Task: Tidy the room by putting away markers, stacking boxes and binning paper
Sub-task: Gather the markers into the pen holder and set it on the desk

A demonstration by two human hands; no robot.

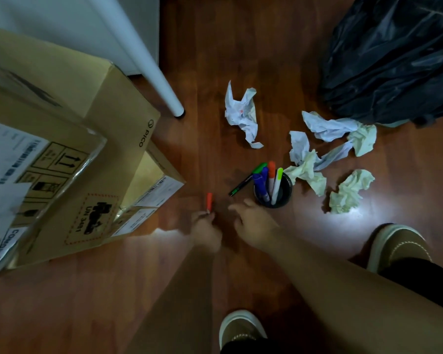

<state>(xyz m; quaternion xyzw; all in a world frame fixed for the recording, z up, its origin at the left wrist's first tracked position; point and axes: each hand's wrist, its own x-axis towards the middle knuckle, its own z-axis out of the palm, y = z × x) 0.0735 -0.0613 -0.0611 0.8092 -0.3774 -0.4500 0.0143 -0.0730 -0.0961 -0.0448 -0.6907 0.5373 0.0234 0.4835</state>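
Bottom of frame: two shoes (pixel 242 328) on the wood floor (pixel 113 302), both arms reaching up-frame. Left hand (pixel 205 229) at centre, fingers pinched on the lower end of a red marker (pixel 209 201), which points up-frame; blurred, so grip detail unclear. Right hand (pixel 253 221) just right of it, fingers spread, holding nothing, close to the cup (pixel 273 191).

Cup sits right of centre, already has several markers standing in it: blue, orange, a white one with a lime cap. A green marker (pixel 246 180) lies on the floor against the cup's left side, not yet in.

Left half: boxes (pixel 69 159) overlapping untidily, one open; stacking looks not done.

Upper right: crumpled paper (pixel 242 114) in several wads on the floor, white and yellowish, none binned. Black bin bag (pixel 394 62) at top right, just beyond them.

Judgement: markers mostly done, two left; boxes and paper still to do.
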